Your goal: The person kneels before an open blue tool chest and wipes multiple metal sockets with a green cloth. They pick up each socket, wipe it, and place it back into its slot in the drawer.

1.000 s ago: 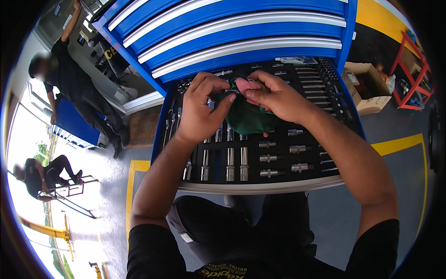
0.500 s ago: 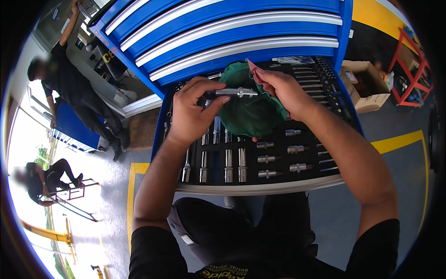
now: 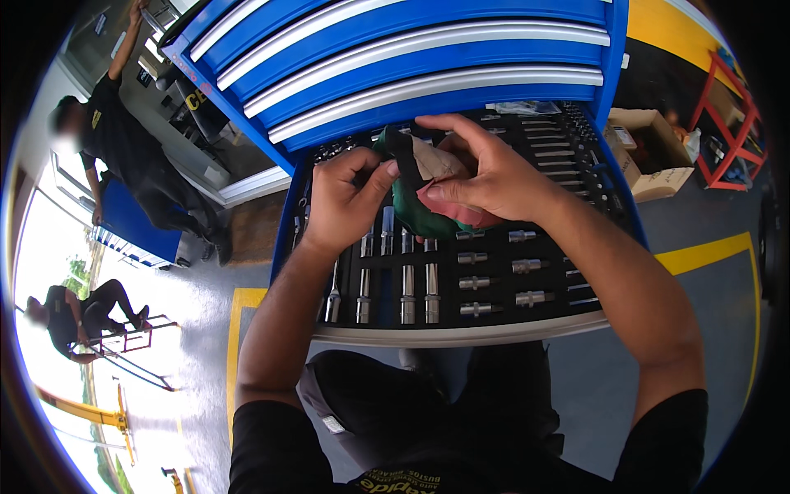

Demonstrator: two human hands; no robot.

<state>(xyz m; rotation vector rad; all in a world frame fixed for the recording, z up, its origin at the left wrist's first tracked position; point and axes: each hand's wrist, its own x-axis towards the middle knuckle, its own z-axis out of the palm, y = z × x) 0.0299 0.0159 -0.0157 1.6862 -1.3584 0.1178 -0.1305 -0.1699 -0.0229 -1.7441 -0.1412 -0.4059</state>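
Note:
My right hand [image 3: 498,174] grips a rag [image 3: 421,216] of green, pink, beige and black fabric, bunched under its fingers and thumb. Against the rag's left edge, my left hand [image 3: 344,196] is closed in a pinch, thumb and forefinger together. The chrome socket seen in that hand a moment earlier is now covered by the rag and fingers. Both hands are above an open tool drawer [image 3: 461,333] with a black insert. Below them, long chrome sockets [image 3: 407,294] lie in rows, with shorter bit sockets [image 3: 527,266] to their right.
Blue closed drawers [image 3: 436,84] with silver handles rise behind. At right are a cardboard box [image 3: 658,177] and a red metal stand [image 3: 724,169]. On the left, one person [image 3: 132,140] stands by a blue cabinet [image 3: 140,222]; another person [image 3: 70,321] sits on a frame.
The rag, spread open behind the chrome socket before, is now folded over and bunched between my hands, hiding the socket. My right hand has moved left, closer to my left hand.

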